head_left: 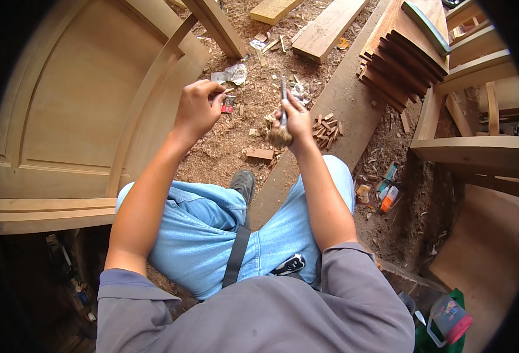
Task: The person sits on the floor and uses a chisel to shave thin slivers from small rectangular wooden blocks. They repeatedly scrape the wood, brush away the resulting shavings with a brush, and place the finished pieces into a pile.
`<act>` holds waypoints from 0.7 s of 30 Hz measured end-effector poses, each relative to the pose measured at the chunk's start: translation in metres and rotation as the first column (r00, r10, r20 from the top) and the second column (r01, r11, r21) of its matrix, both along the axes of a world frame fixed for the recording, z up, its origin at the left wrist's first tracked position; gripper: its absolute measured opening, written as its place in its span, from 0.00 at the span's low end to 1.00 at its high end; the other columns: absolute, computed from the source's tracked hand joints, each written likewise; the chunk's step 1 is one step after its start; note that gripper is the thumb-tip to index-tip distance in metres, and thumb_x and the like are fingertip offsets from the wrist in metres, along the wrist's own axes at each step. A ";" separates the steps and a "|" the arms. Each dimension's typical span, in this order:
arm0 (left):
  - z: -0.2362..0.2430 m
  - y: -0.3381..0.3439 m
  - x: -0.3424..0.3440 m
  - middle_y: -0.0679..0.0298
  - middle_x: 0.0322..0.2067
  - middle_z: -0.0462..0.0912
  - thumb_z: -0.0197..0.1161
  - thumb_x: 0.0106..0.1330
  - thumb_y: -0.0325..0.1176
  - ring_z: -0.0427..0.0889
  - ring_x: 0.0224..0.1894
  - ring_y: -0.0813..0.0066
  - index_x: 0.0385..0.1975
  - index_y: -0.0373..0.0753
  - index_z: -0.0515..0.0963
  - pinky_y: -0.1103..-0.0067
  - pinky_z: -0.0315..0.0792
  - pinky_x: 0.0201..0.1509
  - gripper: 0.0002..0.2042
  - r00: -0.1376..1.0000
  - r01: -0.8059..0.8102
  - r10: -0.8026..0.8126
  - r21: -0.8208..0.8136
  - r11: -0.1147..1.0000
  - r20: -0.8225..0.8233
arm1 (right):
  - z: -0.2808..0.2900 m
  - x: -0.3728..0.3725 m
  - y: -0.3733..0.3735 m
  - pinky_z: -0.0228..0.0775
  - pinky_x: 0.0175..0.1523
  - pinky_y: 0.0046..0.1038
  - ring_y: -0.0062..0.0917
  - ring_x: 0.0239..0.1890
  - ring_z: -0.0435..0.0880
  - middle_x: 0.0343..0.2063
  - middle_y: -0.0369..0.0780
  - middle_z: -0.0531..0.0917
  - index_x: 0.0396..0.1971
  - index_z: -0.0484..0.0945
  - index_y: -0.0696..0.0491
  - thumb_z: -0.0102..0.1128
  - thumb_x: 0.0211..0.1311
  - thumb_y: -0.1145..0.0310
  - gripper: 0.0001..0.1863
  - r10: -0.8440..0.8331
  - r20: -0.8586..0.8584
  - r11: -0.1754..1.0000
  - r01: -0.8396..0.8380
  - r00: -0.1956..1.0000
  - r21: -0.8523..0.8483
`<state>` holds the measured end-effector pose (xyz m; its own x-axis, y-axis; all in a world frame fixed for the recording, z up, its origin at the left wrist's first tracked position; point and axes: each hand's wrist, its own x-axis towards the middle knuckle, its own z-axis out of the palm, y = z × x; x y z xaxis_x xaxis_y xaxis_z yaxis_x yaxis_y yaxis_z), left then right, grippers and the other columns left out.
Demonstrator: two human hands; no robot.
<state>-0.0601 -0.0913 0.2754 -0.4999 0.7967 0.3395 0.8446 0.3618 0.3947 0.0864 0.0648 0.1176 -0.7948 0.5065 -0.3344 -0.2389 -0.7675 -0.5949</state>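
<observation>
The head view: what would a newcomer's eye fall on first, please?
Probably the big pale panel, filling the left side. Near the centre, the right hand grips a grey-shafted tool above the ground. At upper right, stacked brown boards stand out too.

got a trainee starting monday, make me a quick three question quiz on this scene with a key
1. What does the right grip hold? A) a sheet of paper B) a grey-shafted tool C) a rope
2. True or false: the pile of small wood pieces lies on a long plank.
3. Which grip is nearer the big wooden panel?

Key: 1. B; 2. True; 3. the left grip
</observation>
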 end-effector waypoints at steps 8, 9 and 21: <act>-0.002 0.003 -0.008 0.62 0.28 0.88 0.69 0.62 0.29 0.83 0.29 0.82 0.36 0.34 0.87 0.82 0.76 0.36 0.07 0.913 -0.214 0.200 0.001 0.977 0.355 | 0.057 0.013 -0.031 0.68 0.17 0.23 0.20 0.13 0.74 0.20 0.36 0.77 0.71 0.63 0.45 0.59 0.70 0.70 0.31 0.345 -0.015 0.915 -0.333 0.938 0.229; -0.003 0.003 -0.010 0.63 0.27 0.88 0.70 0.62 0.29 0.83 0.29 0.83 0.36 0.34 0.87 0.83 0.76 0.36 0.07 0.905 -0.230 0.211 0.006 0.973 0.370 | 0.061 0.015 -0.034 0.68 0.16 0.22 0.19 0.12 0.74 0.20 0.36 0.76 0.71 0.63 0.46 0.59 0.70 0.70 0.31 0.385 -0.055 0.897 -0.359 0.921 0.258; -0.014 -0.015 -0.023 0.67 0.35 0.86 0.67 0.67 0.32 0.84 0.37 0.81 0.41 0.37 0.84 0.82 0.78 0.42 0.08 0.417 -0.304 0.137 -0.004 0.953 0.898 | 0.069 0.015 -0.065 0.65 0.17 0.20 0.12 0.14 0.68 0.16 0.29 0.72 0.70 0.66 0.47 0.55 0.73 0.70 0.26 0.340 -0.077 0.882 -0.289 0.937 0.373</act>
